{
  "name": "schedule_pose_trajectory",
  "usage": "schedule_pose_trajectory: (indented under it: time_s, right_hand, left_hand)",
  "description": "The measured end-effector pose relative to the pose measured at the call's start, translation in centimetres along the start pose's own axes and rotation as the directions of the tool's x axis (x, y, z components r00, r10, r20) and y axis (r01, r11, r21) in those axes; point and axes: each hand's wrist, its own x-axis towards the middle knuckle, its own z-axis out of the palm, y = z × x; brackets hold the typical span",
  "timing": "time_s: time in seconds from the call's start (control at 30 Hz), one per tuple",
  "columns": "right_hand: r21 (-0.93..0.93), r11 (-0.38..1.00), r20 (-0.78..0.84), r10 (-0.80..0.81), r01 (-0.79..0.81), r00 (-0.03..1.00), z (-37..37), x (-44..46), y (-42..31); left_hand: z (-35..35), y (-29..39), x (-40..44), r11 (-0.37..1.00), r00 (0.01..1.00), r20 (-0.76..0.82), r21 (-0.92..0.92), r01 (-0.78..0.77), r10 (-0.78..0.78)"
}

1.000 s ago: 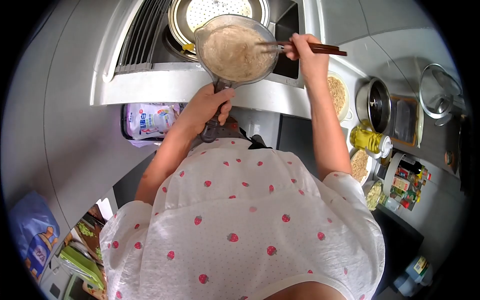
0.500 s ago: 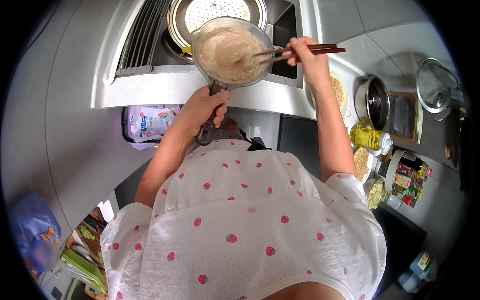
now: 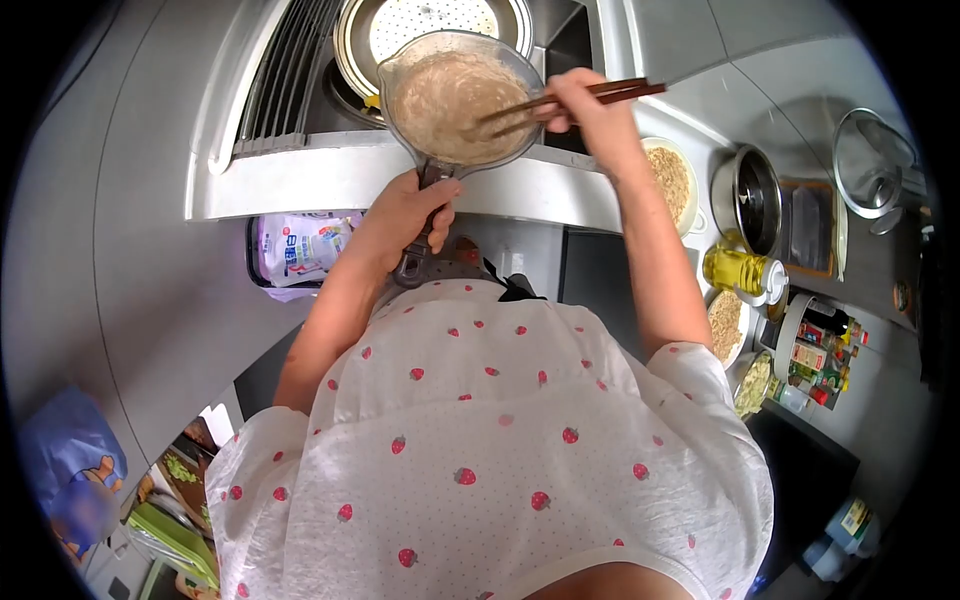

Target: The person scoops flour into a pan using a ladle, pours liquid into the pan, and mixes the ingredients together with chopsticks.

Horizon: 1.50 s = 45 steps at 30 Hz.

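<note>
My left hand is closed around the dark handle of a clear plastic scoop, holding it over the front of the sink. Inside lies a thick, pale brown batter, its surface swirled and lumpy. My right hand grips a pair of dark brown chopsticks, and their lower ends are dipped into the batter. The tips are hidden in the mixture.
A metal pot with a perforated steamer tray sits in the sink behind. Along the right counter are a bowl of brown crumbly food, a steel pot, an oil bottle and several seasoning bottles.
My right hand has moved left and slightly up, carrying the chopsticks further over the scoop. The batter's swirl has changed shape. My left hand holds nearly the same place.
</note>
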Motion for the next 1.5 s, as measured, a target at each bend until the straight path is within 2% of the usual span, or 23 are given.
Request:
schedule_pose_trajectory:
  time_s: [0.03,0.13,0.17,0.2,0.27,0.33,0.4,0.47,0.5,0.6,0.67,0.73,0.77,0.87,0.97,1.07,1.13,1.2,1.27,1.33,1.4,1.47,1.5]
  right_hand:
    - [-0.061,0.998,-0.061,-0.003,-0.001,0.998,-1.3,0.6,0.4]
    - [0.008,0.991,-0.243,-0.126,0.131,0.962,0.4,1.2,0.6]
    - [-0.034,0.990,-0.170,-0.143,0.139,0.975,1.3,0.8,0.7]
    - [0.045,0.992,-0.057,-0.116,0.118,0.992,1.9,0.0,0.2]
    - [0.022,0.999,-0.028,-0.040,0.040,0.999,0.3,0.2,0.3]
    - [-0.064,0.997,-0.189,-0.057,0.046,0.980,-1.6,1.3,0.4]
    - [-0.004,0.996,-0.265,-0.086,0.088,0.961,0.1,1.4,0.7]
    - [-0.006,0.988,-0.103,-0.157,0.157,0.982,2.6,0.4,0.3]
    - [-0.026,0.995,0.052,-0.100,0.101,0.994,1.9,0.3,0.5]
    - [-0.110,0.994,-0.045,-0.030,0.025,0.999,-1.1,1.3,0.1]
    - [-0.098,0.988,-0.032,-0.122,0.118,0.992,-2.0,2.1,-0.6]
    - [-0.120,0.965,0.003,-0.235,0.234,0.972,-2.0,2.6,-2.4]
    - [-0.167,0.935,0.090,-0.303,0.314,0.949,-2.2,3.0,-3.1]
    - [-0.334,0.852,0.208,-0.350,0.403,0.913,-1.1,4.1,-4.6]
    - [-0.414,0.826,0.221,-0.317,0.383,0.922,-0.4,4.8,-6.1]
    - [-0.348,0.822,0.344,-0.336,0.451,0.877,-3.0,5.6,-4.6]
    - [-0.351,0.868,0.298,-0.252,0.351,0.921,-3.7,5.2,-4.0]
    - [-0.345,0.879,0.353,-0.204,0.329,0.913,-3.6,4.9,-3.8]
    - [-0.348,0.883,0.324,-0.202,0.315,0.924,-2.7,4.7,-4.3]
    - [-0.324,0.860,0.242,-0.328,0.394,0.913,-2.2,5.1,-4.2]
    - [-0.356,0.854,0.218,-0.317,0.378,0.923,-2.6,4.9,-3.5]
    - [-0.471,0.837,0.213,-0.197,0.277,0.957,-3.4,4.2,-2.7]
    - [-0.408,0.879,0.215,-0.169,0.246,0.962,-3.6,3.3,-2.5]
  left_hand:
    - [0.0,0.0,0.0,1.000,1.000,-0.002,-0.003,-0.001,0.001]
    - [0.5,-0.2,0.3,1.000,0.998,0.054,-0.022,-0.019,0.020]
    - [0.6,-0.2,0.4,1.000,0.998,0.051,-0.007,-0.025,0.025]
    - [0.6,-0.2,0.5,0.999,0.998,0.048,0.009,-0.030,0.030]
    - [-0.2,-0.2,0.4,1.000,0.999,0.028,0.009,-0.028,0.027]
    - [-0.4,-0.5,0.5,1.000,1.000,0.008,0.006,-0.024,0.024]
    - [0.2,-0.7,0.8,0.998,0.999,0.016,0.043,-0.041,0.041]
    - [0.0,-0.5,1.0,0.999,0.999,0.024,0.027,-0.043,0.043]
    - [-0.2,-0.4,0.9,0.999,0.999,0.026,0.009,-0.046,0.046]
    - [-0.7,-0.2,0.7,0.999,0.999,-0.019,0.017,-0.032,0.032]
    - [-0.7,-0.3,0.9,0.999,0.999,0.007,0.009,-0.034,0.034]
    - [-0.8,-0.3,0.9,1.000,0.999,0.034,0.004,-0.029,0.029]
    - [-0.8,-0.2,0.9,0.999,0.999,0.017,0.021,-0.034,0.034]
    - [-0.7,-0.1,1.0,0.999,0.999,0.000,0.042,-0.033,0.033]
    - [-1.1,-0.5,1.0,0.998,0.999,0.014,0.043,-0.034,0.033]
    - [-1.3,-0.5,0.9,0.998,0.999,0.009,0.042,-0.037,0.037]
    - [-1.3,-0.3,0.9,0.998,0.999,-0.022,0.044,-0.038,0.039]
    - [-1.2,-0.3,0.9,0.998,0.999,-0.037,0.051,-0.021,0.023]
    - [-1.6,-0.6,1.2,0.996,0.999,-0.030,0.079,-0.029,0.031]
    - [-1.6,-0.7,1.3,0.994,0.999,-0.024,0.108,-0.034,0.037]
    - [-1.6,-0.5,1.2,0.995,0.998,-0.036,0.089,-0.047,0.051]
    - [-1.4,-0.3,1.3,0.996,0.996,-0.058,0.066,-0.058,0.062]
    - [-1.3,-0.3,1.3,0.997,0.994,-0.080,0.043,-0.069,0.072]
